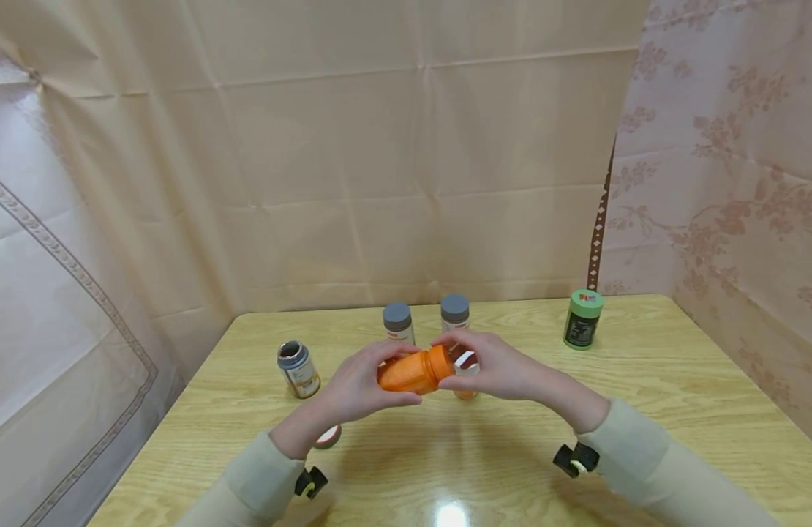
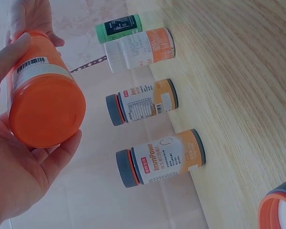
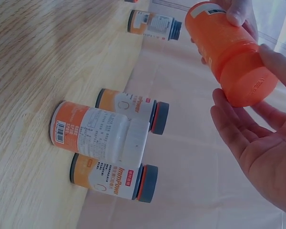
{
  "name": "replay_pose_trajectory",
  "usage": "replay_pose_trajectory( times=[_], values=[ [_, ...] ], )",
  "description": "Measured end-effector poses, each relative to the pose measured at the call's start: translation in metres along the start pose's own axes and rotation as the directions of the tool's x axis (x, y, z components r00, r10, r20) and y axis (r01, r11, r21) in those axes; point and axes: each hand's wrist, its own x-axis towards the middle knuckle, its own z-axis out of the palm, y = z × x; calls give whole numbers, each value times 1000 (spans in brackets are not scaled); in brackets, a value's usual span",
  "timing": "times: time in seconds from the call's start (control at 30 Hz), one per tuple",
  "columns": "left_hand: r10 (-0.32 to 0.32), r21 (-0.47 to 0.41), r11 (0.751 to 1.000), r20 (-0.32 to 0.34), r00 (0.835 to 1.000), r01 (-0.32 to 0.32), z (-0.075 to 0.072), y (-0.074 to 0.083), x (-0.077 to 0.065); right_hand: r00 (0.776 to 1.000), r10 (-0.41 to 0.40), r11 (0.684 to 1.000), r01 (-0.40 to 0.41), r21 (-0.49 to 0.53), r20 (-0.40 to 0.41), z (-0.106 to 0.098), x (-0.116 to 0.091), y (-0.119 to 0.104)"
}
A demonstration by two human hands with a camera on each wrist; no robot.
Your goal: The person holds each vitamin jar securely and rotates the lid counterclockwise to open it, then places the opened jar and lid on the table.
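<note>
Nearest, a dark lid [image 1: 328, 437] lies upturned on the wooden surface [image 1: 511, 454]. Just beyond, held tilted above the surface, is an orange bottle [image 1: 408, 375]: the left hand's [image 1: 358, 384] fingers curl round its body, while the right hand's [image 1: 497, 366] thumb and fingers pinch its cap. Behind stand a white-capped bottle [image 1: 470, 369] and, to the left, an uncapped jar [image 1: 301, 372]. Farther back are two grey-capped bottles [image 1: 397, 317] and, right, a green-lidded tub [image 1: 582, 322], before a beige curtain [image 1: 380, 161].
</note>
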Motion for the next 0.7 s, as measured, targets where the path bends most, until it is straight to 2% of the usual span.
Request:
replay_pose_trajectory(
  times=[0.2, 0.37, 0.5, 0.7],
  values=[
    [-7, -23, 1000, -4, 1000, 7, -1, -1, 0, 996, -82, 995, 81, -54, -17, 0, -1, 0],
    [-17, -52, 999, -4, 1000, 16, -1, -1, 0, 990, -139, 989, 137, -59, -26, 0, -1, 2],
    [-30, -64, 998, -7, 1000, 29, -2, -2, 0, 987, -152, 987, 149, -65, -43, -1, -1, 2],
    [-57, -58, 997, -15, 998, 56, -2, -5, -3, 990, -128, 990, 124, -69, -60, -3, -2, 3]
  ],
)
